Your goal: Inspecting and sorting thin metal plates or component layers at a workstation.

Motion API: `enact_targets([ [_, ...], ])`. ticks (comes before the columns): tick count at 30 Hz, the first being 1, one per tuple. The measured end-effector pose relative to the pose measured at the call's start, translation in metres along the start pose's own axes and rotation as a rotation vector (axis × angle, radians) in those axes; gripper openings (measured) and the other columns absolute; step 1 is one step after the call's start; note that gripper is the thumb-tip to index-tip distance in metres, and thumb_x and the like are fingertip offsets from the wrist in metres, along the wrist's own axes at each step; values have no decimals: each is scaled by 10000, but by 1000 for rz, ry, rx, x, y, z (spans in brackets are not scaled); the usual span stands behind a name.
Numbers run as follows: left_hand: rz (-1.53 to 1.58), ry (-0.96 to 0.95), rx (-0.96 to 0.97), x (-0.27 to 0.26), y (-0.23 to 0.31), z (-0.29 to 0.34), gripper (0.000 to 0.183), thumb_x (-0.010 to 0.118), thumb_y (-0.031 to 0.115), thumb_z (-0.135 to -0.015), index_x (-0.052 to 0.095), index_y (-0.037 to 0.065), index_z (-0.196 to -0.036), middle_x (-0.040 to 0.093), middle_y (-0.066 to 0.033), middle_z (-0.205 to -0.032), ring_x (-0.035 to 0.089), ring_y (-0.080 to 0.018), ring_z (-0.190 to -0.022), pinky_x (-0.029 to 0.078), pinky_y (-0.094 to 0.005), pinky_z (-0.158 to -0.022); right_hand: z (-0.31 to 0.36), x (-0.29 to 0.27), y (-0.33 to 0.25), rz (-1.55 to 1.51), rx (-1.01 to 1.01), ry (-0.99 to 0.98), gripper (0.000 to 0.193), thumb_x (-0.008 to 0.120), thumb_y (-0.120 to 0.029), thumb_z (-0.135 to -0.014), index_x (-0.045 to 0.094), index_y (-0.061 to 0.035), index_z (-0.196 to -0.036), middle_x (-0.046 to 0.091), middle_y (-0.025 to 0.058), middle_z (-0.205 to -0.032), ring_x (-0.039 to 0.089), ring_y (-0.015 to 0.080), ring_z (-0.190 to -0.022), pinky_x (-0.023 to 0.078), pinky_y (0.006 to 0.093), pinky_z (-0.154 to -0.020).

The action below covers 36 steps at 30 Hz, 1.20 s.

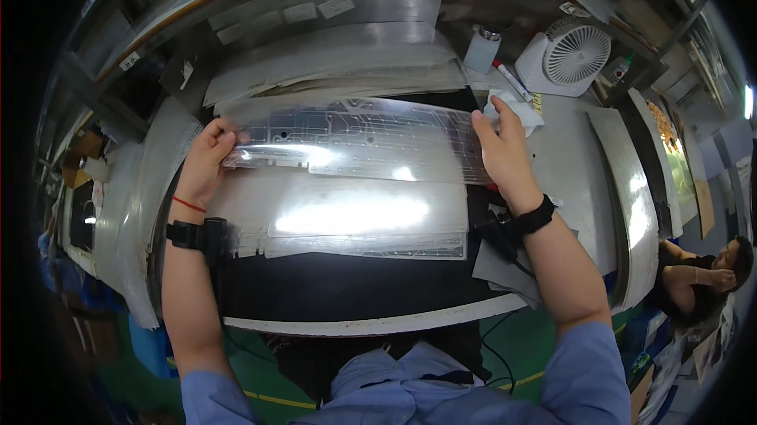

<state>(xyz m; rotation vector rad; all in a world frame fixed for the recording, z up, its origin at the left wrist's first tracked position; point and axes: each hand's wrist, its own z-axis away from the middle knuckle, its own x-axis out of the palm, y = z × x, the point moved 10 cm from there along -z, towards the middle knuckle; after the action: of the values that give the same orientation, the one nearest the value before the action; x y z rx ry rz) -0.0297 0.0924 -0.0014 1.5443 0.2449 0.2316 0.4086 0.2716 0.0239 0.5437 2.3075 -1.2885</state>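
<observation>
While both forearms reach in over the pale front edge of the bench [355,328], the nearest stuff on the black mat [339,291] is a loose stack [367,245] of see-through sheets, edges not quite lined up. Just above that is the piece being worked on, a clear sheet [371,141] with fine line patterns, lifted up by its two ends. Left hand [206,161] has its grip pinched on one end, and the right hand [509,155] has the other clamped, thumb on top. Progress-wise, I'd call this one mid-handling: picked up, not set down yet, with plenty more lying around. Farther back there's another pile [339,70], and no clue which one counts as done. Some fingertips are hidden behind the sheet, its left end looks blurry, and glare wipes out most of the loose stack's top. Way back right sits a white fan [576,54].
</observation>
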Motion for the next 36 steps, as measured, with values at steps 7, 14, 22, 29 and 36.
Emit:
enact_targets([
  [7, 72, 51, -31, -24, -6, -3, 140, 495, 115, -995, 543, 79, -1123, 638, -12, -950, 540, -52, -743, 431, -201, -670, -2, 8, 6, -850, 312, -160, 368, 558, -76, -955, 477, 21, -1301, 650, 60, -975, 622, 112, -822, 496, 227, -718],
  [14, -670, 407, 340, -30, 34, 10, 371, 520, 106, -968, 481, 42, -1331, 598, -69, -1147, 563, -115, -1021, 466, -288, -897, 18, -1, -64, -922, 180, -282, 311, 689, -15, -859, 578, 5, -1148, 666, 25, -827, 607, 57, -710, 472, 173, -621],
  [22, 153, -528, 138, 199, 42, 78, 843, 627, 502, -883, 189, 75, -1464, 319, -158, -1411, 514, -265, -1185, 546, -402, -874, 72, 29, -127, -619, -55, -598, 217, 855, -99, -692, 647, -43, -671, 607, 10, -686, 537, 42, -612, 405, 201, -547],
  [29, 173, -335, -129, 194, 11, 75, 551, 562, 125, -958, 277, 45, -1423, 475, -176, -1329, 613, -247, -1057, 545, -378, -841, 90, 51, -119, -789, 29, -725, 172, 791, -106, -781, 636, -35, -755, 608, -5, -733, 512, 45, -627, 397, 203, -560],
  [36, 92, -48, -74, 125, 13, 45, 306, 556, 157, -955, 528, 25, -1230, 668, -96, -1021, 640, -136, -801, 487, -237, -682, 39, 12, -62, -824, 226, -211, 160, 569, -155, -965, 567, -54, -1088, 648, 41, -956, 604, 83, -781, 460, 215, -632],
])
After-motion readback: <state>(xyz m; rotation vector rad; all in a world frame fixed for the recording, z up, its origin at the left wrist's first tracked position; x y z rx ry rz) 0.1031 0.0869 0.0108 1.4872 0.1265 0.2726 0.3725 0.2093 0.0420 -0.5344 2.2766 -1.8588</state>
